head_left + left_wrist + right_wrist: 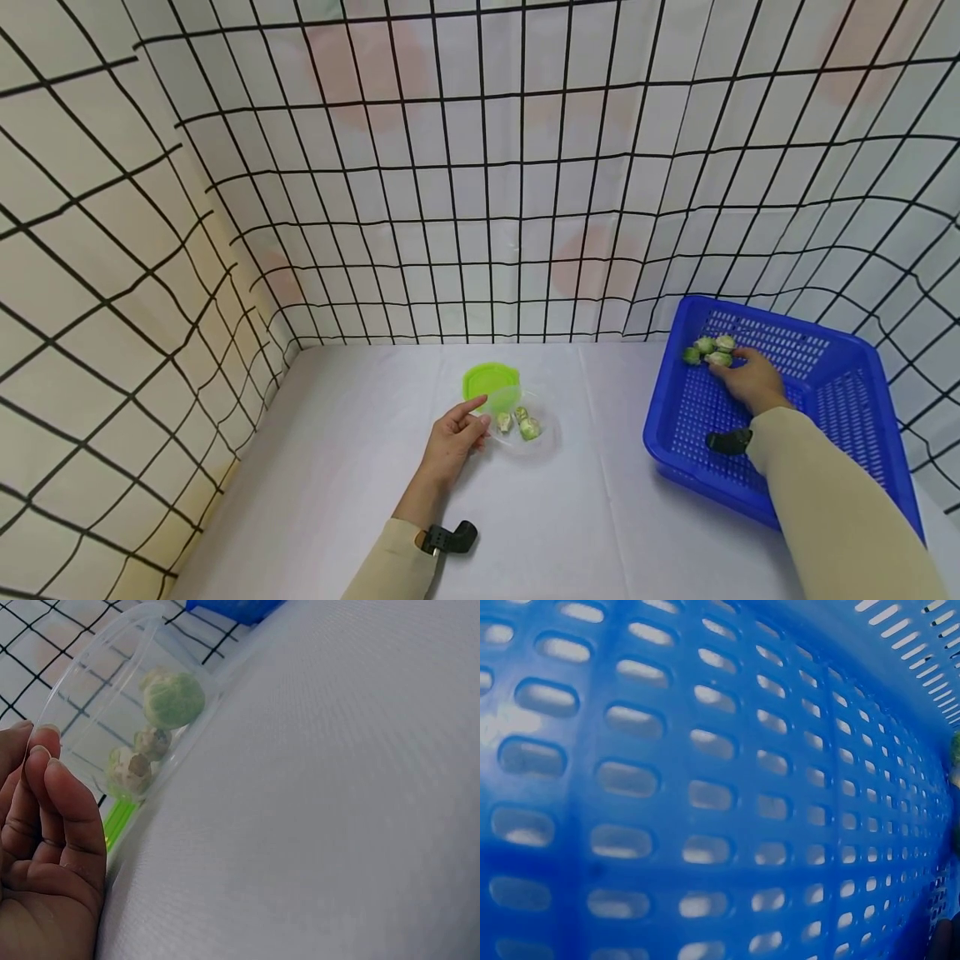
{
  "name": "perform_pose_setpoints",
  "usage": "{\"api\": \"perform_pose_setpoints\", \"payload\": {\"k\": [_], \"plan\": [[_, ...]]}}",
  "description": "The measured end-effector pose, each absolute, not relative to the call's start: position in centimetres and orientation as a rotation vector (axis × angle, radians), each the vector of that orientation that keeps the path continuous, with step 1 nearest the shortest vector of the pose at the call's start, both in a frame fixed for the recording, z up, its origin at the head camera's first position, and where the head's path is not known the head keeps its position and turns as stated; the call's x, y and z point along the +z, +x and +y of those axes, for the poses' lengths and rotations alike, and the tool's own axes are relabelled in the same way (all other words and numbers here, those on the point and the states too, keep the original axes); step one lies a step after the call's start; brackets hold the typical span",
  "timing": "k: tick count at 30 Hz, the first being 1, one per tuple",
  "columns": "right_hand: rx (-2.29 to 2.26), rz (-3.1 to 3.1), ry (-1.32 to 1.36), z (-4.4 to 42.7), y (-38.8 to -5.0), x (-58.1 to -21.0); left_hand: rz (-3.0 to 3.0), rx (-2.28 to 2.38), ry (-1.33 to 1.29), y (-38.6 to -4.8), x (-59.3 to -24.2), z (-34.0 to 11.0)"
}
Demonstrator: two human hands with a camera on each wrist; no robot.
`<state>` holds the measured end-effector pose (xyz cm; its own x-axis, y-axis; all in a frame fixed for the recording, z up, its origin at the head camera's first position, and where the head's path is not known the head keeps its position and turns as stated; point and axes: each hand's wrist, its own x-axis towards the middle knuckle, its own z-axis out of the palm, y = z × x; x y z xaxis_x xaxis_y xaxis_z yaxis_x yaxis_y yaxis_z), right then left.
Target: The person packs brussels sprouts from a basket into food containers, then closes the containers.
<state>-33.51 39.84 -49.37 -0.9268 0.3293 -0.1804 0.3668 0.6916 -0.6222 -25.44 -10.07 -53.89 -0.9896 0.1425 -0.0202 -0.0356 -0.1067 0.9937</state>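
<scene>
Right hand [752, 383]: reaching down inside the blue basket [660, 417], thumb and fingertips at the nearest of a cluster of Brussels sprouts [718, 359]. Whether they are clamped on it, cannot tell; the right wrist view is mostly slotted basket wall, sprouts only at its right edge. Four sprouts visible in the cluster, toward the basket's far left corner, just beyond the fingertips.

Left hand [452, 439]: thumb and fingers together, pinching the near-left rim of a clear bowl [547, 440]. Three more sprouts [529, 429] lie in the bowl, to the right of the fingertips, two of them side by side.

Farther out: round green lid [487, 379] flat behind the bowl, partly overlapped by it in the head view. Basket well apart, to the bowl's right. All on a white-covered bench [525, 533]; black wire mesh [483, 192] stands behind.
</scene>
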Motion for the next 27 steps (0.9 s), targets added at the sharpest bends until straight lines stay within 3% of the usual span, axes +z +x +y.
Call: {"api": "perform_pose_setpoints", "payload": {"k": [27], "plan": [[-1.000, 2.867, 0.395, 39.6, -32.4, -48.9, 1.999, 2.257, 0.124, -25.4, -53.8, -10.1]]}}
